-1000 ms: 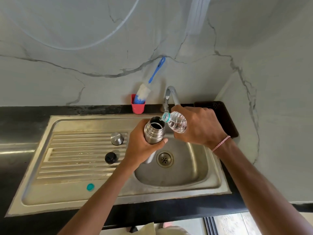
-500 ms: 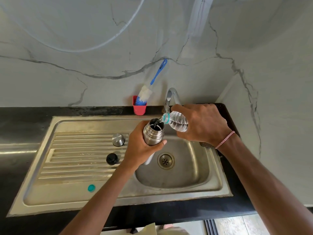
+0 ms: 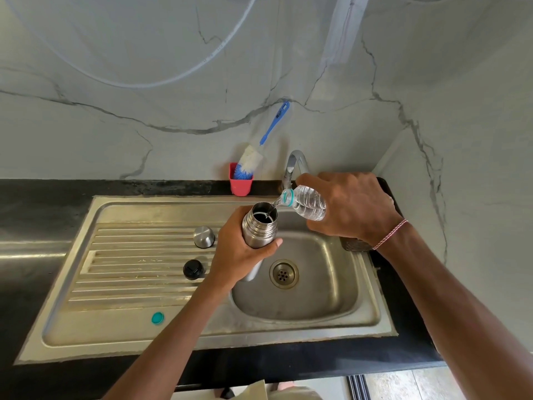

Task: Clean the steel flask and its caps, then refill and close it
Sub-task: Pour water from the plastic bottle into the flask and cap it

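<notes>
On the draining board at the left, a small teal cap [image 3: 157, 318] is parked near the front edge. Further back the black inner cap [image 3: 193, 269] and the steel outer cap [image 3: 204, 237] are laid out apart from each other, so nothing's been closed yet. Just right of those, the steel flask [image 3: 259, 226] is gripped round its body by the left hand [image 3: 239, 255], fingers and thumb curled round it. It's held over the sink basin [image 3: 317, 298], tilted a little. Further right, a clear plastic bottle [image 3: 305, 202] is clamped in the right hand [image 3: 349, 209] and tipped so a thin stream is fed into the flask mouth.

What could go sideways, probably: the opening is narrow and the bottle neck is held at one edge of it. A wobble or a steeper tilt could send water down the outside. The fill level can't be made out from here, so an overflow could be missed too. Any spill would likely be caught by the basin, at least.

The flask itself: brushed steel, ridged threads round the neck, dark inside, lower end poking out below the hand, no dents to be seen.
</notes>
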{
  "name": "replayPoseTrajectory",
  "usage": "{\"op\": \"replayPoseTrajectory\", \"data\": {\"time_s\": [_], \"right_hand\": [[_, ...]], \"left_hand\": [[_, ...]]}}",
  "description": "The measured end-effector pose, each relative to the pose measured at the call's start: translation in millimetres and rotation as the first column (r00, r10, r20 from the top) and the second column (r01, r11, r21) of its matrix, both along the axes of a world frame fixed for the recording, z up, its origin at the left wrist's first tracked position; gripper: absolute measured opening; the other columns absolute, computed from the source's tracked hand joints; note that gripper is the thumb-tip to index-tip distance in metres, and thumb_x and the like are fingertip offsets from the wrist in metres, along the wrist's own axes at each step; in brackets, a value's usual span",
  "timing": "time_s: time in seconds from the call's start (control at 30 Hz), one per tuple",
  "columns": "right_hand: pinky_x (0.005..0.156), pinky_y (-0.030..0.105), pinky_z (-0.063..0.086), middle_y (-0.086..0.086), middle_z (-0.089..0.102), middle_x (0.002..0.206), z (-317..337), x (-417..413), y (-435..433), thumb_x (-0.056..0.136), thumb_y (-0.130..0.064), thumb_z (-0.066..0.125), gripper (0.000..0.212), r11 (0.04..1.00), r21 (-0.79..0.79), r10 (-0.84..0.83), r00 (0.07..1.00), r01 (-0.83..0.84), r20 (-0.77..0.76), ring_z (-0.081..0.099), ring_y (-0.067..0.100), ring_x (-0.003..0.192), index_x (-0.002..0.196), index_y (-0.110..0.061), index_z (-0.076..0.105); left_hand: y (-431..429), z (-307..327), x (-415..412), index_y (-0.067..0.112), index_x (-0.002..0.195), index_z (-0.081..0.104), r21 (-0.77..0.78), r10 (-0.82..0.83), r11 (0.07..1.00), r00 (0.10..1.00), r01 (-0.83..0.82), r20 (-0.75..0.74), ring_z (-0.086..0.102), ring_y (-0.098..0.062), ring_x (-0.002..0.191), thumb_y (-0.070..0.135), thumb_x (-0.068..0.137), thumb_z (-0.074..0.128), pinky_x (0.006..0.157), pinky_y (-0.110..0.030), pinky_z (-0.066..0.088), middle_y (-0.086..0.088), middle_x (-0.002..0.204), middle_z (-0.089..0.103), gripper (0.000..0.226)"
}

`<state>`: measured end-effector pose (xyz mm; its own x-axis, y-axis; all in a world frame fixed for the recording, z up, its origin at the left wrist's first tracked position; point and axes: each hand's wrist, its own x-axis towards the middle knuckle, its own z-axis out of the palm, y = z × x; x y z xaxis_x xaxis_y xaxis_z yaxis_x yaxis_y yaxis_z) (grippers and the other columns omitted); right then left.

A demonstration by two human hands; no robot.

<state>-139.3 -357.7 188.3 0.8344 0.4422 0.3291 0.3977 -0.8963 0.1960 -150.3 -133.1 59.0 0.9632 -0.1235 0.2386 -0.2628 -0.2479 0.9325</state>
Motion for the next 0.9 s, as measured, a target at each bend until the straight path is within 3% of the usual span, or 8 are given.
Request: {"op": "replayPoseTrajectory", "data": {"time_s": [0.47, 0.9], "right_hand": [[0.055, 0.024, 0.032, -0.005, 0.069, 0.082, 5, -3, 0, 0.073, -0.057, 0.070, 0.061, 0.997, -0.075, 0.012, 1.000, -0.013, -0.015, 0.065, 0.026, 0.060, 0.126, -0.030, 0.059], [0.055, 0.024, 0.032, -0.005, 0.069, 0.080, 12, -6, 2, 0.066, -0.051, 0.077, 0.060, 0.998, -0.069, 0.008, 0.999, -0.006, 0.031, 0.065, 0.029, 0.058, 0.121, -0.030, 0.065]], "left_hand": [[2, 2, -4, 0.018, 0.121, 0.061, -0.004, -0.004, 1.000, 1.000, 0.004, 0.018, 0.070, -0.013, 0.097, 0.023, 0.069, 0.097, 0.083, -0.021, 0.053, 0.008, 0.106, 0.072, 0.063], [4, 1, -10, 0.018, 0.119, 0.061, -0.005, -0.012, 1.000, 1.000, 0.012, 0.008, 0.070, -0.012, 0.095, 0.021, 0.069, 0.097, 0.081, -0.017, 0.052, 0.010, 0.104, 0.072, 0.062]]}}
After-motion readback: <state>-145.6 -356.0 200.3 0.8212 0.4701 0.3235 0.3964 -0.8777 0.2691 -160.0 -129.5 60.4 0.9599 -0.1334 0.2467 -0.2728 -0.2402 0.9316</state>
